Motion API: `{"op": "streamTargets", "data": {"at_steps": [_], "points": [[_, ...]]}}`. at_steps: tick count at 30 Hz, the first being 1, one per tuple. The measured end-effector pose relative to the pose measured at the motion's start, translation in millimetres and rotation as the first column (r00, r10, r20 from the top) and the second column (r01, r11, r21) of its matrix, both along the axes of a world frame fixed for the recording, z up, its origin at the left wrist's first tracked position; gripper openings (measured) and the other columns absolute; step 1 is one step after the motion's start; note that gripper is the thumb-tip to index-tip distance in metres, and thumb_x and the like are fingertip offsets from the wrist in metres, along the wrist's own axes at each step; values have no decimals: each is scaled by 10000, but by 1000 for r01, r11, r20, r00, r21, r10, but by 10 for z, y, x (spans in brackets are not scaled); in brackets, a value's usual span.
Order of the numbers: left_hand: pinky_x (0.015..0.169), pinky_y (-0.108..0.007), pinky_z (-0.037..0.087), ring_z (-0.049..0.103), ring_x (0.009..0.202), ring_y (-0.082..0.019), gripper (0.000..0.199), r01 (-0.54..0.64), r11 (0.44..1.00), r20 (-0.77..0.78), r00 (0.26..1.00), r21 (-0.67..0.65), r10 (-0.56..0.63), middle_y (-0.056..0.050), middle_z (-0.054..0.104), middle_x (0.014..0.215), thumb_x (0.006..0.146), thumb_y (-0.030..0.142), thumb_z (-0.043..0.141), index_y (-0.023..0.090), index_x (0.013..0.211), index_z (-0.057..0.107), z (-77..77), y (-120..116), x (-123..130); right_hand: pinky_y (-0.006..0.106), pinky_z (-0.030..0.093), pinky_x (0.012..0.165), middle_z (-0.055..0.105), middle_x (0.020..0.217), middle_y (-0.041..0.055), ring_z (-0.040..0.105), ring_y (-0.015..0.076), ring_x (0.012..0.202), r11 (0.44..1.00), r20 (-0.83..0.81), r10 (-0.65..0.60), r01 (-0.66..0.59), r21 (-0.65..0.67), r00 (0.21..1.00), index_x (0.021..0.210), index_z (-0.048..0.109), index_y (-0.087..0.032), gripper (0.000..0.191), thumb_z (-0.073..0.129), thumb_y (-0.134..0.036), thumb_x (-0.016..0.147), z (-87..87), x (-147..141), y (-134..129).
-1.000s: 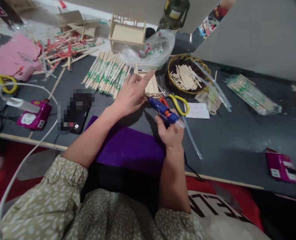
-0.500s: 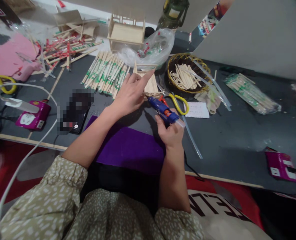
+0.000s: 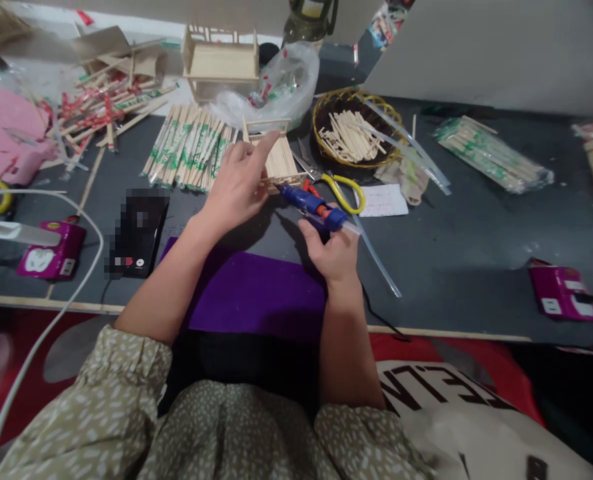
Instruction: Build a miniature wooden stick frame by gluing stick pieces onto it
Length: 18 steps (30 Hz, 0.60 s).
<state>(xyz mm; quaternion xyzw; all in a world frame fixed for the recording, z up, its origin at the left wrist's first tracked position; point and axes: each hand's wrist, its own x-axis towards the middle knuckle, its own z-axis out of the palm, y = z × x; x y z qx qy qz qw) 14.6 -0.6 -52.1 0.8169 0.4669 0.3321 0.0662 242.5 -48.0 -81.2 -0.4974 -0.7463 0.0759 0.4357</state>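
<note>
My right hand (image 3: 331, 247) is wrapped round a blue glue gun (image 3: 306, 202), whose tip points up and left at the near edge of a small wooden stick frame (image 3: 279, 159). My left hand (image 3: 239, 180) is at the left side of that frame, index finger stretched out over it and the other fingers curled at its near left corner. Whatever those curled fingers grip is hidden. Yellow-handled scissors (image 3: 346, 193) lie just right of the glue gun.
Wrapped chopsticks (image 3: 189, 147) lie left of the frame, a basket (image 3: 321, 143) of short sticks to its right. Behind are a plastic bag (image 3: 296, 80) and a wooden stick model (image 3: 221, 61). A phone (image 3: 141, 233), purple cloth (image 3: 256, 293) and clear glue stick (image 3: 381, 263) lie nearer.
The whole view has shifted, so the table things sit further left and mostly higher. Both hands stay around the stick frame, the glue gun tip still at its near edge.
</note>
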Motion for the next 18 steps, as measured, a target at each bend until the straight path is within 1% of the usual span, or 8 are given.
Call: {"op": "streamTargets", "data": {"at_steps": [2,4,6,8,10,13,18], "points": [[1093,-566,408,515,1258,-345,753,12,1000,9,1000,5,-12,-106,677,1128,883,192,558,231,1574,261,11,5,-12,430,580,758,733,893,116,698,280,827,999,-54,-10,8,-34,999,966,678,-221,437,543,-634,918,-9,3,10],[1094,-563,411,519,1262,-349,733,19,1000,17,1000,7,-19,-101,679,1104,900,239,583,246,1563,269,25,7,-24,431,582,768,735,848,107,699,279,819,996,-96,-10,1,-89,995,945,692,-215,442,554,-634,913,-10,5,17],[1095,-560,413,516,1272,-353,724,27,1000,22,999,1,-27,-96,680,1076,918,297,603,263,1557,264,40,7,-37,415,584,771,734,805,87,698,263,793,988,-128,17,-37,-151,992,918,697,-217,420,558,-613,921,-4,4,25],[1099,-563,410,508,1281,-354,720,38,999,27,999,-5,-38,-91,678,1059,936,348,602,278,1559,248,50,9,-50,404,585,782,737,803,74,700,252,788,977,-164,54,-85,-194,985,916,694,-219,398,562,-595,929,4,0,38],[1106,-575,403,500,1279,-346,716,53,999,37,998,-4,-53,-82,674,1065,954,382,585,290,1566,225,55,12,-60,406,585,811,742,829,72,707,255,822,971,-198,76,-118,-210,977,942,689,-219,389,567,-588,931,7,-8,54],[1112,-610,387,495,1253,-333,717,66,998,47,997,-6,-66,-66,667,1072,970,407,556,323,1577,184,61,12,-67,411,581,843,742,855,74,710,261,875,972,-213,81,-125,-201,974,977,678,-218,391,563,-589,935,-2,-21,77],[1101,-651,366,479,1262,-362,757,65,997,42,997,-52,-63,-81,663,1107,954,445,564,370,1589,158,83,1,-76,402,584,803,724,818,69,701,256,833,972,-180,57,-95,-215,982,975,664,-216,404,553,-602,938,-20,-35,94]]}}
